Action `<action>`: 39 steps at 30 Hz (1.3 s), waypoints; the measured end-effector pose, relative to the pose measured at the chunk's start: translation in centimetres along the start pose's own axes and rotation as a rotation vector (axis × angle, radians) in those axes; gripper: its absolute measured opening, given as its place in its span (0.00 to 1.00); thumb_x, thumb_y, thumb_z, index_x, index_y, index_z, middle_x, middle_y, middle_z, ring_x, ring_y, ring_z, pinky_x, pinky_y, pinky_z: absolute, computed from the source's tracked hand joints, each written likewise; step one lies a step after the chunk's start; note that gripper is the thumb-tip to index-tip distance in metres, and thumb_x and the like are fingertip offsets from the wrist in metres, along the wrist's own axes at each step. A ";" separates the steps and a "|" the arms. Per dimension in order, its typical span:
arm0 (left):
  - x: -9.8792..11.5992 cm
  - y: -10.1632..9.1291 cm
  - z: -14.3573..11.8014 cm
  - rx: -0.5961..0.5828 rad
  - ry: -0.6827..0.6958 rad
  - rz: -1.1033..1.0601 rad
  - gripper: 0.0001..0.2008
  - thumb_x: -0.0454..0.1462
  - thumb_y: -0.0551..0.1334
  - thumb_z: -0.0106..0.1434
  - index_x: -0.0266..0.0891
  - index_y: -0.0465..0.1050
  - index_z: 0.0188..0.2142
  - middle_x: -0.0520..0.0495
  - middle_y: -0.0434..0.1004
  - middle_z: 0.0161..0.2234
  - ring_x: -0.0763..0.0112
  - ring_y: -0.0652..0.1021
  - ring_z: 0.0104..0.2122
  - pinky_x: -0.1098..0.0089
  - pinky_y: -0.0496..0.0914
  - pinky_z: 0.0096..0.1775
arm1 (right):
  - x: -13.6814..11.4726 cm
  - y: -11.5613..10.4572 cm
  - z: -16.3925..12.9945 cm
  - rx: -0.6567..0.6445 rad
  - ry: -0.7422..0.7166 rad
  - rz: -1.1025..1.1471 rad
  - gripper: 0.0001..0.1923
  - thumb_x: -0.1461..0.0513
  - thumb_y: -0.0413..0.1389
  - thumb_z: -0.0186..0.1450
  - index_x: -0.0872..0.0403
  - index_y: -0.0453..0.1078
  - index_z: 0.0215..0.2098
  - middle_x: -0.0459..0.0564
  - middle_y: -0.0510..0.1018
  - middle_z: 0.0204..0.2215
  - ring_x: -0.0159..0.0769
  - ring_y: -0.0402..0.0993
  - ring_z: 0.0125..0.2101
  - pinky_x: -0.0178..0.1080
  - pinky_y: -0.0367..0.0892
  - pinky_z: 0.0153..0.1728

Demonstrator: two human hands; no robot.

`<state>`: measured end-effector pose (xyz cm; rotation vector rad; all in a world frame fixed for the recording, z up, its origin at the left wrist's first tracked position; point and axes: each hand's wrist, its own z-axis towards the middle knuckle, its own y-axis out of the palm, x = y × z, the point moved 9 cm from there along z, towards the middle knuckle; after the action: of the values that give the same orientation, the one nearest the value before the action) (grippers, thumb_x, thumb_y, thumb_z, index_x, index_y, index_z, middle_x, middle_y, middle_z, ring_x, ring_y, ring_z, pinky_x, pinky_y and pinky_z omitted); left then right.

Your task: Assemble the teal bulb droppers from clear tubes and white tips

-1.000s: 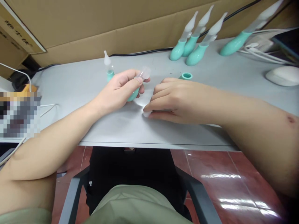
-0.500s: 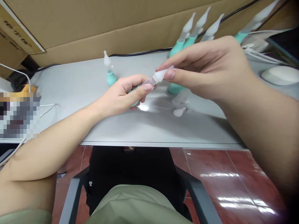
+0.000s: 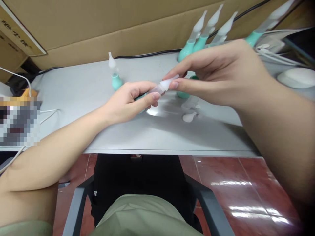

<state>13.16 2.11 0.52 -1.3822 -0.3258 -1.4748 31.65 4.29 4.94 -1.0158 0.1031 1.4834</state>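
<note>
Teal bulb (image 3: 140, 97), a small squeeze-bulb with a clear tube rising from its neck, sits in the left hand (image 3: 128, 101), whose fingers are curled closed around it just above the grey table (image 3: 81, 88). The right hand (image 3: 221, 73) meets it from the other side, thumb and forefinger pinched on a translucent white tip (image 3: 168, 83) that is touching the end of the tube; how far the tip is seated cannot be told.

On the table under the hands lie a loose white tip (image 3: 189, 117) and some small clear parts (image 3: 190, 103), with another teal piece (image 3: 183, 94) partly hidden behind the right fingers. One finished bulb stands alone (image 3: 114, 76) near the left hand, and a row of finished ones (image 3: 204, 36) stands along the cardboard wall (image 3: 98, 29). A black cable (image 3: 147, 54) runs along the back edge, and a white mouse (image 3: 296, 78) rests at the far right.

As a judgement, the join is the weak spot: both pieces are small and smooth, held only by fingertips, so a skewed push could bend the tube or pop the tip out of the pinch. Squeezing the soft bulb too hard might let it twist in the grip. A dropped tip could roll toward the near table edge and fall to the floor (image 3: 233, 193)
</note>
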 end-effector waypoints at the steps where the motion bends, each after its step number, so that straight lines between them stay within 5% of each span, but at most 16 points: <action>1: 0.0 0.0 0.0 0.003 -0.004 0.006 0.30 0.65 0.72 0.85 0.42 0.87 0.45 0.45 0.92 0.42 0.66 0.88 0.42 0.64 0.85 0.49 | -0.1 -0.1 0.0 0.003 -0.004 -0.012 0.05 0.53 0.80 0.79 0.43 0.98 0.46 0.42 0.96 0.41 0.39 0.90 0.39 0.46 0.85 0.43; 12: 0.0 0.0 0.0 0.055 0.086 0.124 0.20 0.49 0.65 0.90 0.43 0.82 0.41 0.49 0.84 0.36 0.69 0.80 0.37 0.64 0.76 0.45 | -0.9 0.1 -0.7 -0.011 0.023 -0.197 0.06 0.57 0.77 0.81 0.37 0.96 0.44 0.45 0.95 0.43 0.51 0.93 0.47 0.55 0.89 0.58; 23: -1.0 -0.2 -0.6 0.076 0.083 0.220 0.21 0.56 0.69 0.88 0.45 0.88 0.44 0.48 0.86 0.39 0.64 0.82 0.39 0.61 0.83 0.45 | -0.5 0.5 -0.5 -0.100 -0.064 -0.106 0.05 0.57 0.77 0.80 0.36 0.95 0.45 0.44 0.96 0.41 0.47 0.91 0.42 0.54 0.84 0.47; 28: -0.5 -0.5 0.0 0.054 0.209 0.244 0.27 0.61 0.64 0.91 0.45 0.86 0.46 0.48 0.88 0.39 0.64 0.86 0.40 0.62 0.85 0.48 | -0.9 0.9 -0.4 -0.085 -0.044 -0.158 0.06 0.57 0.72 0.84 0.41 0.94 0.49 0.45 0.96 0.47 0.45 0.94 0.49 0.52 0.86 0.56; 32: -0.2 -1.3 0.5 0.086 0.264 0.300 0.24 0.59 0.62 0.93 0.46 0.84 0.51 0.46 0.92 0.45 0.61 0.90 0.47 0.58 0.86 0.55 | -1.6 0.9 -0.4 -0.047 -0.075 -0.317 0.13 0.56 0.65 0.87 0.46 0.92 0.62 0.48 0.97 0.54 0.44 0.95 0.53 0.52 0.86 0.63; 35: -1.0 -2.0 0.7 0.131 0.248 0.318 0.15 0.54 0.64 0.93 0.50 0.82 0.57 0.47 0.93 0.52 0.59 0.93 0.54 0.56 0.87 0.61 | -1.5 -0.5 -0.4 0.029 -0.076 -0.350 0.20 0.53 0.66 0.85 0.42 0.89 0.72 0.47 0.96 0.54 0.46 0.95 0.57 0.55 0.84 0.68; 39: -2.0 -2.9 1.2 0.184 0.227 0.359 0.08 0.48 0.66 0.91 0.51 0.78 0.57 0.46 0.91 0.53 0.58 0.92 0.54 0.55 0.86 0.57 | -0.2 -3.8 -0.2 0.154 0.011 -0.433 0.12 0.49 0.67 0.84 0.40 0.93 0.58 0.46 0.95 0.46 0.43 0.92 0.48 0.56 0.83 0.58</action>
<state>11.14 5.23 0.44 -1.0511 -0.0612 -1.2529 34.99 4.88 6.78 -0.8571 0.0036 1.0584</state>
